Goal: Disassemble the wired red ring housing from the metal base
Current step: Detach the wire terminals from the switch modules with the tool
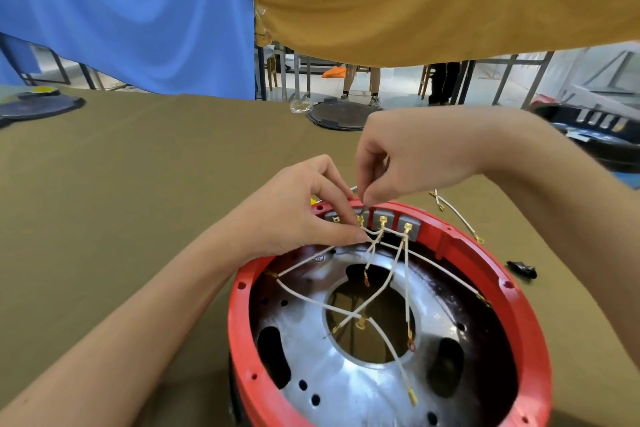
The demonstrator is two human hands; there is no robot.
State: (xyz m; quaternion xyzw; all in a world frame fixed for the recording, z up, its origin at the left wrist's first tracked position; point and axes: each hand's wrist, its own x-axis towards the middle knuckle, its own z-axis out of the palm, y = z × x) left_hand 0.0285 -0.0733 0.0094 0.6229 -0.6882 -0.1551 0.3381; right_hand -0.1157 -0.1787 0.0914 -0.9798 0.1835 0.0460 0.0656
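The left hand (298, 215) is positioned at the far rim of the red ring housing (540, 333), with thumb and fingers curled and pinched at a white wire (349, 242) beside the grey terminal blocks (382, 220). The right hand (405, 163) is held just above the same rim, its fingers curled downward and pinched on a small metal part at the terminals; what that part is cannot be told. The housing is seated on the metal base (349, 381), near the front edge of the olive-covered table (138, 184). White wires with brass lugs are strung across the base opening. A loose wire (457, 213) and a small black part (522, 269) lie to the right. Two dark round lids (334, 114) rest farther back.
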